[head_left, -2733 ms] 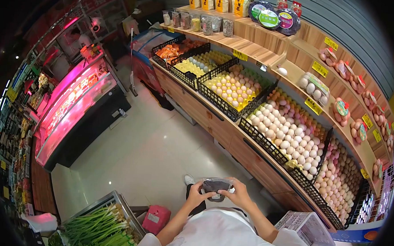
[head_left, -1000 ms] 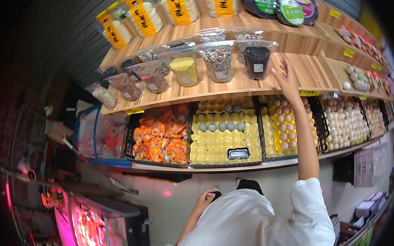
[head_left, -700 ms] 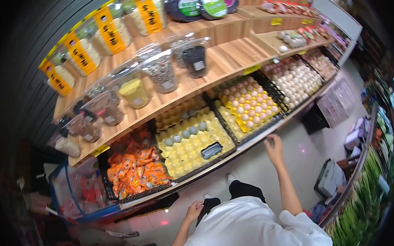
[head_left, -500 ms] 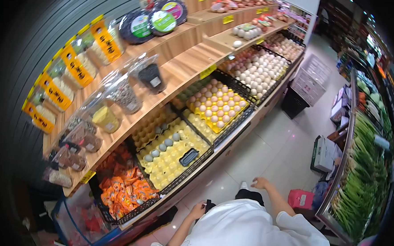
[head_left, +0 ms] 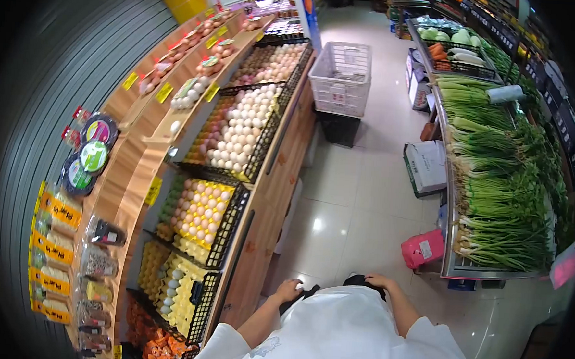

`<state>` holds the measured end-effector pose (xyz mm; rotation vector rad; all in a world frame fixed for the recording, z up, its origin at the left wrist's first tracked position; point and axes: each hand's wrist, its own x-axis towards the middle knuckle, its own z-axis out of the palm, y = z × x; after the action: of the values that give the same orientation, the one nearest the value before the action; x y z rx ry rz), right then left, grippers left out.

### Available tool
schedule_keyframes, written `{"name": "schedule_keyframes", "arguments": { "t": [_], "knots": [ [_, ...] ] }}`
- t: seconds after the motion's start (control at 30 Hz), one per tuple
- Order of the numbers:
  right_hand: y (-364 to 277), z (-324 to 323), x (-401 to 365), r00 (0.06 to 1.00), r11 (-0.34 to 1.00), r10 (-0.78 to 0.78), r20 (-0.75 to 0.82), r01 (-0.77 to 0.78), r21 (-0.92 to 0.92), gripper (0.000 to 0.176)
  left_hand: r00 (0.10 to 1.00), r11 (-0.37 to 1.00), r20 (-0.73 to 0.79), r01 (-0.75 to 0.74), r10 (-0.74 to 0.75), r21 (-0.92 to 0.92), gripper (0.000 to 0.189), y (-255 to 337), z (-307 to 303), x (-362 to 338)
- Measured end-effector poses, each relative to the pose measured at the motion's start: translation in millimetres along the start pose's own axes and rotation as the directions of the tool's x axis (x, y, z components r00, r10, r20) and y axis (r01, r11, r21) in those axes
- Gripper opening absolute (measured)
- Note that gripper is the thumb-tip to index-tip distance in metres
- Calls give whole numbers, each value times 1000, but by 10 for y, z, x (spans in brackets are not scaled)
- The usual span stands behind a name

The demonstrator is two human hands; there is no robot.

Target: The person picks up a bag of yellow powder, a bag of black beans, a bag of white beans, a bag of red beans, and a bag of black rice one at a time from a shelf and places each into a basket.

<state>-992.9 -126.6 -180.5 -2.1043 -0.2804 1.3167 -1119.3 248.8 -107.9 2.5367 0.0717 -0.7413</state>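
My left hand (head_left: 289, 289) hangs low at my left side, near the wooden egg display. Its fingers are curled beside dark cloth, and a small white spot shows at the fingertips; what it holds, if anything, I cannot make out. On the other side, my right hand (head_left: 378, 281) rests loosely in front of my dark trousers (head_left: 365, 281), fingers extended and nothing visible in them. Closest on the left are black crates with yellow egg trays (head_left: 183, 304), some holding bluish eggs (head_left: 172, 284), and orange-wrapped packets (head_left: 165, 350).
A white plastic crate (head_left: 340, 85) stands on a black one (head_left: 337, 128) in the aisle ahead. Along the right runs a vegetable stand with green onions (head_left: 495, 190). Beside it on the floor are a white box (head_left: 426, 166) and a pink package (head_left: 422, 249).
My view has swung right, so the egg shelves now run along the left and the aisle lies straight ahead. My right hand has come in closer to my body.
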Motion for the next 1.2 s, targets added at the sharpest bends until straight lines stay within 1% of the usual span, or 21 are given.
{"name": "schedule_keyframes", "arguments": {
  "t": [0.03,0.07,0.1,0.13,0.2,0.3,0.4,0.43,0.53,0.57,0.63,0.7,0.77,0.87,0.93,0.97,1.0,1.03,1.07,1.13,1.2],
  "knots": [
    [118,-91,-33,1000,999,-28,3,28,34,42,995,996,63,81,-79,-24,34,-138,150,176],
    [201,-189,-40,998,996,-57,4,57,62,39,994,978,-84,-86,71,-190,34,-270,251,281],
    [104,-335,-201,999,996,-43,12,42,73,37,996,860,-81,-9,-38,-511,35,-94,113,286],
    [27,-443,-303,999,993,-39,18,37,112,36,971,765,-237,-143,-12,-627,36,-101,150,394],
    [-8,-578,-319,999,979,-3,51,-8,203,37,971,804,-67,149,-228,-576,38,98,-21,558],
    [-23,-738,-215,993,964,53,101,-77,255,39,973,822,8,200,-232,-533,43,195,-181,955],
    [272,-835,155,984,973,-179,21,174,153,41,972,867,103,235,-211,-440,48,309,-402,1417],
    [225,-997,154,984,983,-173,32,170,68,41,971,890,93,239,-221,-388,45,369,-485,1590],
    [-18,-1604,83,996,980,-87,-6,87,179,39,943,836,169,333,-287,-437,41,553,-819,2024],
    [-238,-1776,-127,997,928,-28,-74,54,369,40,986,893,36,161,-161,-421,39,141,-507,2325],
    [-214,-2098,-82,993,885,16,-119,41,463,40,975,895,126,216,-181,-390,39,-29,-513,2661],
    [35,-2405,265,993,895,27,-113,26,446,40,920,904,278,347,-276,-249,39,24,-733,2929],
    [233,-2768,690,988,912,61,-143,3,410,41,791,795,473,547,-387,-264,40,140,-1028,3288],
    [248,-3317,1033,922,936,206,-327,-88,340,38,827,956,481,277,-291,100,39,-123,-984,4288],
    [176,-3629,1081,831,938,295,-472,-157,311,32,760,916,511,346,-402,206,40,62,-1200,4879],
    [119,-3744,1083,810,950,253,-528,-106,293,32,830,953,468,255,-303,165,41,524,-1614,5031],
    [38,-3894,1074,784,961,208,-585,-53,270,32,861,972,454,186,-232,144,41,880,-1867,5304],
    [-13,-4066,1130,751,970,161,-640,0,244,33,967,1000,253,22,-24,14,42,1147,-2005,5536],
    [-16,-4210,1235,759,970,159,-631,-1,243,32,980,989,153,-116,130,-94,39,1439,-2146,5782],
    [38,-4456,1438,776,969,164,-609,-11,247,32,969,957,88,-211,232,-198,29,2072,-2419,6266],
    [129,-4673,1726,809,951,137,-572,54,304,34,945,939,165,-237,282,-250,29,2683,-2768,6592]
  ]
}}
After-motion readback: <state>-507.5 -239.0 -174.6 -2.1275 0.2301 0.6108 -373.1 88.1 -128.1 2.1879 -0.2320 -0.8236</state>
